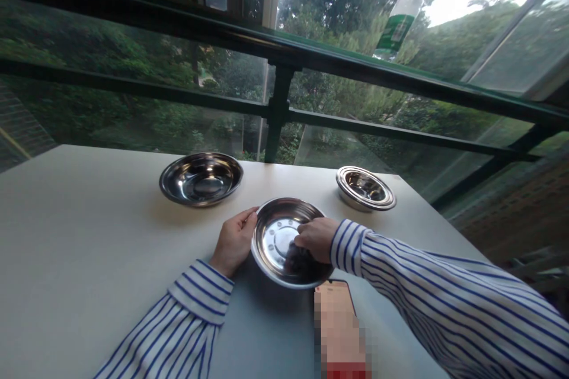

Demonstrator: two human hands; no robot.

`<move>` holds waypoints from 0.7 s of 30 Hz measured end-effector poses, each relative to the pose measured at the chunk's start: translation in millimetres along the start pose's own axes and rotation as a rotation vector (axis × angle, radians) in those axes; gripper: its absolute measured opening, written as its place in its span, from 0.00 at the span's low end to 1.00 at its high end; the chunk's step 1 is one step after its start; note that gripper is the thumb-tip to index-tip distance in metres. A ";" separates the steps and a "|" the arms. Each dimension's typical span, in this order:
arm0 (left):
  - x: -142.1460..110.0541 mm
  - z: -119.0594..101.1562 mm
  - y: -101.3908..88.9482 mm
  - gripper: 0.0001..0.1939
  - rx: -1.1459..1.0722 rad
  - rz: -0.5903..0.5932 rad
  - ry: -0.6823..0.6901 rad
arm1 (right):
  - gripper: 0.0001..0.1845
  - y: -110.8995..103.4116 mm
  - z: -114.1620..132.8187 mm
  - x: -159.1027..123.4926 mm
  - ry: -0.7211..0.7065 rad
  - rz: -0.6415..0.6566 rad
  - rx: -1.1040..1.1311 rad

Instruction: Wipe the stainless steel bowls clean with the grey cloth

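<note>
The middle bowl [276, 243] was between the two hands, nearer the surface's [111, 249] far edge than its unseen near one; whether its base rested on the surface could not be told. Being round, it offered no long axis, so side mattered most: it lay directly to the right of the left hand [235, 241], which gripped its left rim, thumb uppermost, and under the right hand [317, 239], which came over the right rim with fingers bent down inside. Whether those fingers pinched anything could not be made out. Both hands were thus equally near, one at the edge, one within. Just past the near rim lay the phone [340, 320], its long axis running towards the person, beneath the right forearm's inner side. Farther off, the left bowl [201, 180] sat by the far edge, and the right bowl [365, 188] stood near the far right corner. Beyond that edge ran the railing [240, 38], a bottle [398, 26] upon it.
</note>
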State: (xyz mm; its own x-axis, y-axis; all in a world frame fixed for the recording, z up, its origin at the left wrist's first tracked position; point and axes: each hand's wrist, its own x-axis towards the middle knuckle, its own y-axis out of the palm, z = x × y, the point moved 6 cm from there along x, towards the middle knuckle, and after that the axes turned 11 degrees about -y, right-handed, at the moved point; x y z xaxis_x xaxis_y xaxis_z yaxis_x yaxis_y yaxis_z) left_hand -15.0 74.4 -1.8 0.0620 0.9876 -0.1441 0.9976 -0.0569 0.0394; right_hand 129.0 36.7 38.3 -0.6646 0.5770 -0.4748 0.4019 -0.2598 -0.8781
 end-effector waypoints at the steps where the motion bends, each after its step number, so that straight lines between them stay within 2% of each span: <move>1: 0.0 0.1 -0.1 0.23 -0.001 -0.007 -0.001 | 0.13 0.0 3.3 1.4 -0.018 -0.025 0.009; 7: -1.7 -1.3 -0.3 0.21 0.004 -0.005 -0.003 | 0.12 -5.6 23.5 23.1 -0.109 -0.210 0.059; 11: -3.3 -4.8 -2.8 0.20 0.018 -0.026 0.025 | 0.13 -12.0 3.3 39.3 -0.018 -0.310 0.057; 15: -3.1 -4.6 -1.6 0.20 0.015 -0.023 0.024 | 0.13 -10.7 -13.0 36.6 0.073 -0.342 0.057; 18: -2.2 -2.8 0.4 0.19 0.007 -0.014 0.013 | 0.11 -4.1 -0.5 28.6 0.045 -0.331 0.074; 21: -1.7 -1.3 1.5 0.19 0.000 -0.004 0.002 | 0.09 2.9 19.5 23.3 -0.057 -0.305 0.115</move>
State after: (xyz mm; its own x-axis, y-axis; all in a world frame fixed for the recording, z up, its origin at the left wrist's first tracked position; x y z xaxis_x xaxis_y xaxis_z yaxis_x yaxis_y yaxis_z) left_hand -13.6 72.9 -0.2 0.0578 0.9881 -0.1423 0.9979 -0.0528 0.0384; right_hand 102.3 34.3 23.6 -0.7790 0.5982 -0.1882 0.1069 -0.1691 -0.9798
